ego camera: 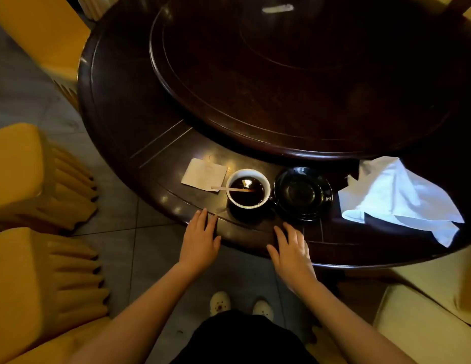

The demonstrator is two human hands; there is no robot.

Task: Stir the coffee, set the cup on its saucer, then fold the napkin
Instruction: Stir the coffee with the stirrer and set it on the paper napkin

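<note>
A dark cup (248, 189) with a white inside holds black coffee and stands on the dark round table (118, 119) near its front edge. A wooden stir stick (230, 189) leans in the cup, its end pointing left. Just right of the cup lies an empty black saucer (303, 193), touching or almost touching it. Farther right a white cloth napkin (394, 198) lies crumpled and unfolded. My left hand (200, 241) rests flat on the table edge below and left of the cup, holding nothing. My right hand (291, 249) lies flat on the edge below the saucer, fingers apart.
A small pale paper square (204, 174) lies left of the cup. A raised turntable (295, 74) fills the table's middle. Yellow covered chairs (32, 271) stand at the left, and a pale one (423, 321) at the right. My shoes (241, 306) show on the tiled floor.
</note>
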